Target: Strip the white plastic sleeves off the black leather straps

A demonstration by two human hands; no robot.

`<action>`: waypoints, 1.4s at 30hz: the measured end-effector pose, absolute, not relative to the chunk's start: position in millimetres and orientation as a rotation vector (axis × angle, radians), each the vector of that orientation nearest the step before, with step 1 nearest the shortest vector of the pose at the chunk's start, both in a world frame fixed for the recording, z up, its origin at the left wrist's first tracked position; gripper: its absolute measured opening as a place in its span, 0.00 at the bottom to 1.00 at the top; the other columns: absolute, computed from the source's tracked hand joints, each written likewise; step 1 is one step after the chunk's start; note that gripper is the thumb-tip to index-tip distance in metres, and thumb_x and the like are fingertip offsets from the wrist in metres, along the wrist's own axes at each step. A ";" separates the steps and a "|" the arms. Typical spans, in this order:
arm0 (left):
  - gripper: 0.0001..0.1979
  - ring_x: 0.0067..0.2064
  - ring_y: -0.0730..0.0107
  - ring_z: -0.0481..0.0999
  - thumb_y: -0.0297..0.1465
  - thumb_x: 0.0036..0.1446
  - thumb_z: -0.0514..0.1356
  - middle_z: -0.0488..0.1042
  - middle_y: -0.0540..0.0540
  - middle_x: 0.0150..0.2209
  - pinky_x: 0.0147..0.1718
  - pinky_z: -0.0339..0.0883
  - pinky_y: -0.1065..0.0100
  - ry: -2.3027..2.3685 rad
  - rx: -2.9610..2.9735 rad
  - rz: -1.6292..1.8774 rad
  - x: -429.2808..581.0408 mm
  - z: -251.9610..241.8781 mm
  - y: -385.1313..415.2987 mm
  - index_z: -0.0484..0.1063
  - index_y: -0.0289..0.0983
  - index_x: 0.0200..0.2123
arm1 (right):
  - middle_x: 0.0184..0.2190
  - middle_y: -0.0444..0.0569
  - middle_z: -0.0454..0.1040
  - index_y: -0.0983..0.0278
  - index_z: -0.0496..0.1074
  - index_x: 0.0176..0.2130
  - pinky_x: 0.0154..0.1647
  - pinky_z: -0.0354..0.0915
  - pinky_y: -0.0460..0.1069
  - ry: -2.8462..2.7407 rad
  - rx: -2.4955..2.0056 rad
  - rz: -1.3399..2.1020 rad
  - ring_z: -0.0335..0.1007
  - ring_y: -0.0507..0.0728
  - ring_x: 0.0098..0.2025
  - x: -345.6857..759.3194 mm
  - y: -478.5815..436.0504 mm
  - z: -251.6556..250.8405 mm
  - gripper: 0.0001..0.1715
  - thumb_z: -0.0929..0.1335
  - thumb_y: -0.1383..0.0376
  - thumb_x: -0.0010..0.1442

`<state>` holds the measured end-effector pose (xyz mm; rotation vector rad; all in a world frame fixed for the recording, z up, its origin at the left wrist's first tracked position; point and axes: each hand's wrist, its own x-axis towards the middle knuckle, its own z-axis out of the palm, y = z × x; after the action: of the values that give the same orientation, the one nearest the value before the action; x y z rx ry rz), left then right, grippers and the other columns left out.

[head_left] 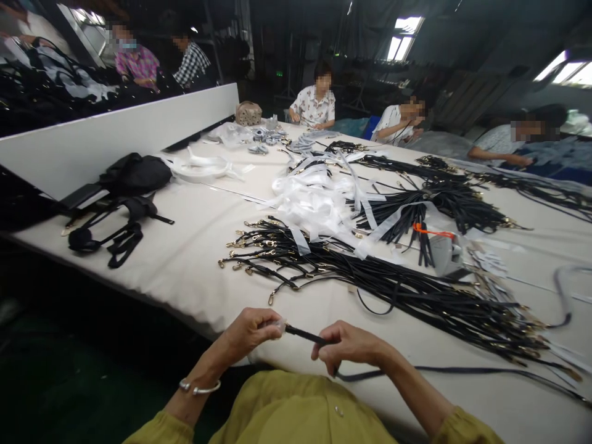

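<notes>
Near the table's front edge, my left hand pinches the end of a black strap, with a small piece of whitish clear wrap at its fingertips. Whatever hardware sits under that wrap is hidden. Closed around the same strap a short way along is my right hand. From there the strap trails right across the cloth, past my forearm. Beyond my hands lies a big pile of black straps with gold-coloured clasps at their ends.
White film strips lie heaped mid-table. More black straps spread behind them. A black bag rests at left by a white board. A clear container with an orange strip stands right. Several people sit around.
</notes>
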<state>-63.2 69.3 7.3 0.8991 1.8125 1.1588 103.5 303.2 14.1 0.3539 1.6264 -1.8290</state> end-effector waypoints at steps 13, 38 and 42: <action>0.11 0.24 0.71 0.74 0.32 0.47 0.63 0.80 0.44 0.31 0.23 0.64 0.73 1.314 0.502 1.188 -32.3 -4.5 91.6 0.78 0.32 0.34 | 0.28 0.47 0.78 0.60 0.76 0.41 0.26 0.49 0.46 2.882 0.107 -0.646 0.70 0.52 0.28 122.8 310.1 81.5 0.12 0.64 0.61 0.65; 0.24 0.23 0.77 0.55 0.46 0.42 0.72 0.62 0.57 0.21 0.23 0.47 0.71 1.921 1.417 1.133 -12.3 29.8 161.8 0.62 0.37 0.23 | 0.26 0.47 0.77 0.67 0.71 0.55 0.28 0.59 0.45 1.963 0.671 -1.999 0.63 0.50 0.24 144.7 310.0 81.9 0.30 0.65 0.51 0.60; 0.22 0.22 0.78 0.58 0.42 0.39 0.73 0.64 0.57 0.19 0.20 0.49 0.74 1.487 1.150 1.149 -3.6 34.5 158.4 0.64 0.36 0.22 | 0.27 0.46 0.78 0.63 0.74 0.51 0.29 0.61 0.46 2.340 0.490 -1.498 0.66 0.52 0.25 149.7 304.1 87.6 0.22 0.66 0.62 0.58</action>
<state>-3.6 158.4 34.5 1.1499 1.4873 1.1494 149.7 304.1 87.6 0.4898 2.3401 -1.4977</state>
